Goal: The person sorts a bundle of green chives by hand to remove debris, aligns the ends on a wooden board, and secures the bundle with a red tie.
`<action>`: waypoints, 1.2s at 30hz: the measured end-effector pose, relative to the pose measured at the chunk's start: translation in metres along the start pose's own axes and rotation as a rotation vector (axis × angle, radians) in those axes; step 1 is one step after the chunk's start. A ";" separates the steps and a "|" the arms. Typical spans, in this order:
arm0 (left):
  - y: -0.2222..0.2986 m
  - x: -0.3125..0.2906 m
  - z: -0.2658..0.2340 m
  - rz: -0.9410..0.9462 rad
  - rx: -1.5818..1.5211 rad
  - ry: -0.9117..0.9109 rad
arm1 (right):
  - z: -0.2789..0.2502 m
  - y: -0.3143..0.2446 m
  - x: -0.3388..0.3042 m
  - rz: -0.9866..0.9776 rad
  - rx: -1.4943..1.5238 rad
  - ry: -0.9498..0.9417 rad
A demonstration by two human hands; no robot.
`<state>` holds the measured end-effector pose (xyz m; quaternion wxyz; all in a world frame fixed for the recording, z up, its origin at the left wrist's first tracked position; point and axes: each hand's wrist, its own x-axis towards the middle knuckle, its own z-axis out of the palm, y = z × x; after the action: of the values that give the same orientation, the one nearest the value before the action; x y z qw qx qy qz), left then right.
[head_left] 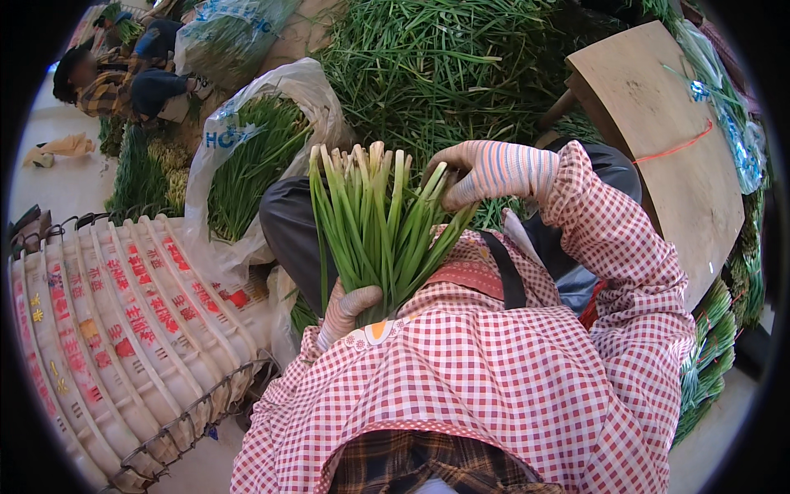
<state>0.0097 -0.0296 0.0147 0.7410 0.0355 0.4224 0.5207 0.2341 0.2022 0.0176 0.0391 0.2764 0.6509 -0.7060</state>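
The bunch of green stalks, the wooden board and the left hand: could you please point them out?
bunch of green stalks (374, 222), head view, mid-stalks.
wooden board (658, 140), head view, bare face.
left hand (350, 306), head view, gloved knuckles.

You get bright, even daylight with soft shadows; the centre is sharp, while fisheye bending and black vignette crowd the rim.

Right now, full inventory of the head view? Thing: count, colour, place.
Bundle of cut green stalks: one, green with pale ends, centre, upright.
Loose green stalk heap: one, green, top centre.
Clear plastic bag of greens: one, whitish, left of centre.
White woven sack in a wire frame: one, white with red print, lower left.
Bent brown board: one, tan, upper right.
Another person: one, seated, top left.
Left hand: gloved, grips the bundle base.
Right hand: gloved, touches the bundle top.
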 end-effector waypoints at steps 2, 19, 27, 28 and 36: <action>0.000 -0.001 0.003 0.046 0.038 0.001 | 0.000 -0.014 0.005 0.087 -0.057 -0.004; -0.002 0.000 -0.015 0.100 -0.042 0.042 | -0.045 -0.010 0.027 -0.082 0.137 0.517; 0.000 -0.002 -0.006 0.124 -0.099 0.066 | -0.008 -0.006 -0.003 -0.616 -0.477 0.348; 0.000 0.000 -0.006 0.124 -0.104 0.061 | 0.013 -0.010 -0.002 -0.570 -0.589 0.276; -0.001 0.001 -0.011 0.116 -0.116 0.085 | 0.025 -0.002 0.006 -0.017 0.415 0.005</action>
<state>0.0033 -0.0328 0.0069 0.6918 -0.0051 0.4200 0.5873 0.2201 0.1805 0.0165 -0.0264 0.2748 0.4939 -0.8245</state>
